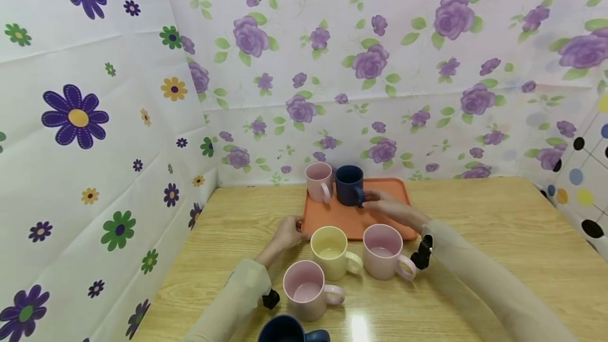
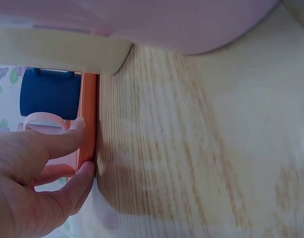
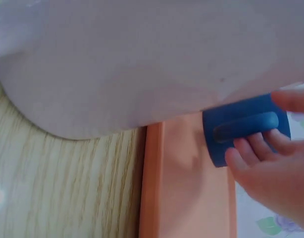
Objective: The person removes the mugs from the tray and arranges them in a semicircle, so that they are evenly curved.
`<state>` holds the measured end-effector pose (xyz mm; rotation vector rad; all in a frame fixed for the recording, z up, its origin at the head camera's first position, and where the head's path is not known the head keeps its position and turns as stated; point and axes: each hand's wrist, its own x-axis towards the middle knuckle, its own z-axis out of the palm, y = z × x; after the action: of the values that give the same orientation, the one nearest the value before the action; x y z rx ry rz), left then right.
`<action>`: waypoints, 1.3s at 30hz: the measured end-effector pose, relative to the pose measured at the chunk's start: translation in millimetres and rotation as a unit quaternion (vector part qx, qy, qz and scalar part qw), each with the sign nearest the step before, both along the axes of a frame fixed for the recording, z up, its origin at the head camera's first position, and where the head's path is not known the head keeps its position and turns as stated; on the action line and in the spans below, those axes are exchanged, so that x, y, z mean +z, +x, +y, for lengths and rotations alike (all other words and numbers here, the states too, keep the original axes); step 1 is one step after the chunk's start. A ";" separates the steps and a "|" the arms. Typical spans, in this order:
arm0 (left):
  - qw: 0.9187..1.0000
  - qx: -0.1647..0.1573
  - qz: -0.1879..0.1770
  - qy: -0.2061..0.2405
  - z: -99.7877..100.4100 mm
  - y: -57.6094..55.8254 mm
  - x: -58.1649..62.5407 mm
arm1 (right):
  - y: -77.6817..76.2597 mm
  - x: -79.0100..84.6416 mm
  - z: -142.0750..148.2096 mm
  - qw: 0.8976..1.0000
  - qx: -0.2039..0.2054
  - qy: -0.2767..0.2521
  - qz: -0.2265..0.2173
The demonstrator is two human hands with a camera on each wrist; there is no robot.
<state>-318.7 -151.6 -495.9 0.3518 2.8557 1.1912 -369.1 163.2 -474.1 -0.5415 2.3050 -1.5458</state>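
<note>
On the orange tray at the back of the table stand a pink mug and, to its right, a navy blue mug. My left hand pinches the tray's left front corner; the left wrist view shows the thumb and fingers about its rim. The right hand reaches over the tray and holds the navy mug by its handle. In the right wrist view, fingers curl at that handle, and the thumb lies near the mug's side.
In front of the tray stand a yellow mug and a pink mug. Nearer are another pink mug and a second navy mug, cut off by the frame's bottom edge. Flowered cloth hangs behind the wooden table.
</note>
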 end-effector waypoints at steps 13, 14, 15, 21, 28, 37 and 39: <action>1.000 -0.014 0.019 0.002 -2.6 1.2 -0.6 | 20.4 -4.7 12.3 0.968 -0.104 0.099 0.205; 1.000 -0.016 0.022 0.001 -2.6 1.2 -0.7 | 23.3 -5.9 13.1 0.963 -0.114 0.102 0.220; 1.000 -0.018 0.021 0.001 -2.5 1.2 -0.9 | 26.3 -7.0 14.4 0.960 -0.123 0.101 0.229; 0.999 -0.020 0.027 0.001 -3.5 -0.2 -3.2 | 42.5 -4.3 25.9 0.949 -0.167 0.104 0.245; 0.999 -0.018 0.023 0.015 -4.1 -1.8 -2.2 | 63.8 12.6 48.1 0.943 -0.182 0.113 0.256; 0.999 -0.019 0.027 0.020 -2.9 -1.0 -3.3 | 105.4 23.6 77.5 0.929 -0.206 0.126 0.279; 0.999 -0.021 0.026 0.017 -2.6 -0.6 -3.5 | 117.4 26.0 84.4 0.930 -0.209 0.128 0.273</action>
<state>-319.2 -154.2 -499.4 0.4497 2.8590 1.2437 -251.7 247.6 -448.1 -0.4752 3.1648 -1.3365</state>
